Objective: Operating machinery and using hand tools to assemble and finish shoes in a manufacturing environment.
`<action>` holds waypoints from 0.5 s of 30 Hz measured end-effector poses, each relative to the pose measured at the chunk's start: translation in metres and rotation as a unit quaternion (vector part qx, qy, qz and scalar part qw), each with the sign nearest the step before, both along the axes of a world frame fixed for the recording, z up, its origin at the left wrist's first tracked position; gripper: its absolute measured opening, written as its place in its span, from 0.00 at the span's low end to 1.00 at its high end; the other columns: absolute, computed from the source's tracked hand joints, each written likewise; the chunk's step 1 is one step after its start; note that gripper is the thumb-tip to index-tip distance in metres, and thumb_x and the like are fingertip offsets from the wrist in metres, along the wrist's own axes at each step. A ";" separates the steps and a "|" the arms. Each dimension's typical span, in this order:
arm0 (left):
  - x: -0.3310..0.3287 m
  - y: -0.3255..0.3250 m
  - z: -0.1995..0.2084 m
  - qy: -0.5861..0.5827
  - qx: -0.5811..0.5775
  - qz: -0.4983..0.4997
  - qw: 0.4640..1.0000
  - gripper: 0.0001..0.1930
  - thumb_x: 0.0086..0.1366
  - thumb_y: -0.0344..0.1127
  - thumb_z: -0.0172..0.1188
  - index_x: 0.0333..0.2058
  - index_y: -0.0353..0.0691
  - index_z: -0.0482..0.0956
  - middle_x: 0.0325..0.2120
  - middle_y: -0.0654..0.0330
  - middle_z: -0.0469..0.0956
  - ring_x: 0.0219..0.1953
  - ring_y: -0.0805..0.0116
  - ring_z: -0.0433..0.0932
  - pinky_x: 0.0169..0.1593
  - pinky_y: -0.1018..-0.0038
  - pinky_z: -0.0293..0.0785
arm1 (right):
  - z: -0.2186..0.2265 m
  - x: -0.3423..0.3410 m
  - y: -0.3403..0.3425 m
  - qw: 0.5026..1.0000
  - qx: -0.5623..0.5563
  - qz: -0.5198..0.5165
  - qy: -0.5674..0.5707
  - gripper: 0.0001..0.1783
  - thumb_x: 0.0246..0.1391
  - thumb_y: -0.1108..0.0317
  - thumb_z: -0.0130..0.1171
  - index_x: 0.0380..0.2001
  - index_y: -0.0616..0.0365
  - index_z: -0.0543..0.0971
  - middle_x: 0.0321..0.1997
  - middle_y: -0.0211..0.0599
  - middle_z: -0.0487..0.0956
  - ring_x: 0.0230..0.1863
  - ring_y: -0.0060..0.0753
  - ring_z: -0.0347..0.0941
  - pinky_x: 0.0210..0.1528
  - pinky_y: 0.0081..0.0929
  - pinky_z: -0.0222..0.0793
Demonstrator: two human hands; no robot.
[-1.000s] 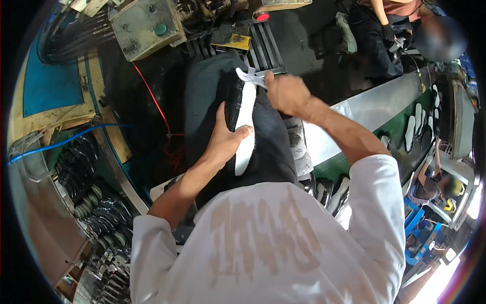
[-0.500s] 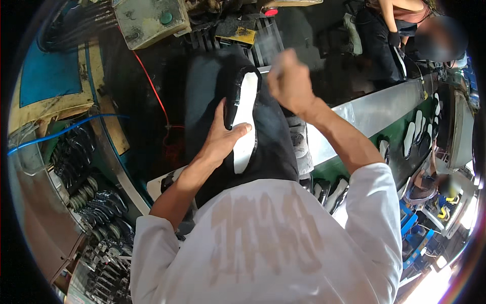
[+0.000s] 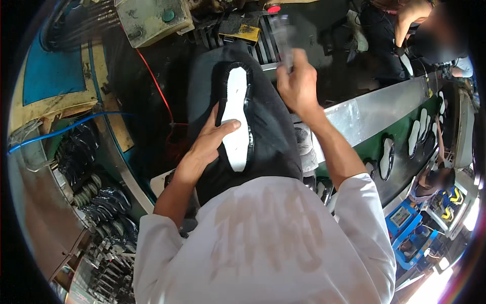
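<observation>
A black shoe upper with a white insole lies sole-up across my thigh, its gathered black edge showing around the toe. My left hand is closed round its side, with the thumb pressed on the white insole. To the upper right of the shoe, my right hand is raised in a fist. It grips a grey tool smeared by motion, which looks like a hammer; its exact shape cannot be made out. The tool is apart from the shoe.
On my right runs a metal-edged conveyor bearing several white-soled shoes. Racks of black shoes stand at left. A grey machine box is ahead, beside a red cable. Another person works at upper right.
The shoe has turned slightly and sits more upright in the view, held by my left hand. My right hand has shifted a little right and down, and the tool shows more clearly above it.
</observation>
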State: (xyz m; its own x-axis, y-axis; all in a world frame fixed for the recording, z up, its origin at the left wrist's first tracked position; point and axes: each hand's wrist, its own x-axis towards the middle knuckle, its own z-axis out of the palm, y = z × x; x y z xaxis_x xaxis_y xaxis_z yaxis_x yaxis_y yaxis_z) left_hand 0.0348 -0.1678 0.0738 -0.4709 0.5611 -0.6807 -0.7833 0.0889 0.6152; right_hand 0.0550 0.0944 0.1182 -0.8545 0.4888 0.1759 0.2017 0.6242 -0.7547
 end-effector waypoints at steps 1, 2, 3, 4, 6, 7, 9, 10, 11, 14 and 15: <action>0.006 -0.003 -0.005 0.013 0.007 0.000 1.000 0.46 0.72 0.34 0.68 0.82 0.42 0.51 0.61 0.52 0.78 0.58 0.59 0.81 0.61 0.61 0.81 | -0.034 0.006 -0.010 0.993 0.096 0.028 -0.058 0.14 0.60 0.70 0.61 0.47 0.66 0.76 0.30 0.58 0.84 0.31 0.67 0.83 0.36 0.57 0.81; 0.006 -0.003 -0.009 0.017 0.010 -0.011 1.000 0.46 0.72 0.34 0.68 0.82 0.42 0.51 0.61 0.52 0.78 0.58 0.59 0.81 0.61 0.61 0.81 | -0.070 0.013 -0.012 0.973 0.197 0.048 -0.114 0.15 0.61 0.70 0.59 0.48 0.67 0.75 0.30 0.59 0.84 0.29 0.67 0.83 0.34 0.57 0.81; 0.003 -0.006 -0.018 0.002 0.024 -0.010 1.000 0.44 0.72 0.34 0.67 0.81 0.42 0.53 0.61 0.51 0.78 0.58 0.58 0.81 0.61 0.60 0.81 | -0.078 0.018 -0.020 0.935 0.175 0.169 -0.257 0.13 0.63 0.70 0.57 0.46 0.69 0.73 0.29 0.62 0.84 0.31 0.71 0.83 0.36 0.58 0.81; -0.001 -0.009 -0.023 -0.011 0.040 -0.009 0.999 0.42 0.72 0.34 0.65 0.80 0.42 0.54 0.61 0.50 0.78 0.58 0.57 0.82 0.62 0.58 0.82 | -0.075 0.017 -0.020 0.932 0.104 0.170 -0.302 0.17 0.57 0.69 0.67 0.44 0.66 0.74 0.37 0.61 0.84 0.38 0.72 0.82 0.41 0.63 0.78; -0.002 -0.017 -0.021 -0.037 0.124 0.028 0.991 0.38 0.70 0.37 0.64 0.75 0.36 0.62 0.61 0.43 0.78 0.59 0.39 0.84 0.63 0.46 0.83 | -0.068 0.043 -0.005 0.978 0.081 0.140 -0.133 0.16 0.57 0.70 0.67 0.45 0.64 0.74 0.40 0.61 0.83 0.42 0.74 0.81 0.45 0.61 0.77; -0.002 -0.022 -0.004 -0.062 0.170 0.029 0.983 0.40 0.67 0.38 0.66 0.74 0.34 0.62 0.58 0.42 0.79 0.56 0.38 0.85 0.61 0.45 0.85 | -0.069 0.061 -0.003 0.984 0.048 0.073 -0.155 0.16 0.58 0.70 0.66 0.47 0.62 0.74 0.41 0.61 0.83 0.44 0.74 0.80 0.47 0.60 0.77; 0.001 -0.031 0.015 -0.087 0.245 0.029 0.965 0.44 0.62 0.43 0.71 0.72 0.30 0.63 0.53 0.39 0.81 0.51 0.35 0.87 0.58 0.43 0.87 | -0.090 0.113 0.012 0.988 0.061 -0.036 -0.138 0.18 0.60 0.69 0.66 0.50 0.62 0.75 0.42 0.61 0.82 0.46 0.73 0.80 0.48 0.58 0.76; 0.003 -0.030 0.014 -0.086 0.277 0.030 0.957 0.46 0.59 0.47 0.73 0.70 0.29 0.64 0.51 0.37 0.82 0.48 0.32 0.88 0.56 0.42 0.88 | -0.116 0.147 0.027 0.987 0.111 -0.074 -0.094 0.19 0.61 0.69 0.66 0.52 0.62 0.75 0.43 0.61 0.82 0.46 0.72 0.80 0.48 0.57 0.76; 0.006 -0.033 0.020 -0.082 0.288 0.041 0.953 0.48 0.56 0.50 0.75 0.69 0.29 0.66 0.50 0.37 0.83 0.46 0.33 0.89 0.54 0.43 0.89 | -0.131 0.180 0.040 0.979 0.104 -0.100 -0.147 0.21 0.63 0.66 0.65 0.56 0.63 0.75 0.45 0.62 0.82 0.47 0.72 0.79 0.49 0.57 0.76; 0.008 -0.044 0.035 -0.095 0.352 0.037 0.930 0.49 0.54 0.50 0.76 0.69 0.29 0.66 0.51 0.38 0.83 0.46 0.34 0.89 0.53 0.43 0.90 | -0.164 0.270 0.065 0.921 0.105 -0.155 -0.341 0.27 0.68 0.57 0.64 0.62 0.61 0.75 0.55 0.60 0.82 0.55 0.69 0.80 0.57 0.57 0.75; 0.008 -0.050 0.038 -0.099 0.366 0.044 0.924 0.51 0.53 0.49 0.78 0.70 0.29 0.65 0.50 0.39 0.83 0.46 0.34 0.89 0.54 0.42 0.90 | -0.171 0.293 0.074 0.913 0.115 -0.161 -0.356 0.29 0.68 0.54 0.65 0.64 0.60 0.75 0.57 0.60 0.81 0.57 0.68 0.79 0.58 0.57 0.75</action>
State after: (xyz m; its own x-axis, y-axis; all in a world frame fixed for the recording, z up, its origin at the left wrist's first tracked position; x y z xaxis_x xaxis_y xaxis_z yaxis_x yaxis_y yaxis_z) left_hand 0.0431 -0.2180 0.1118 -0.4430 0.8713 -0.2114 -0.8717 -0.3635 0.3286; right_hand 0.3481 0.1687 -0.0527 -0.6108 0.7551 -0.2384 0.7913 0.5716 -0.2170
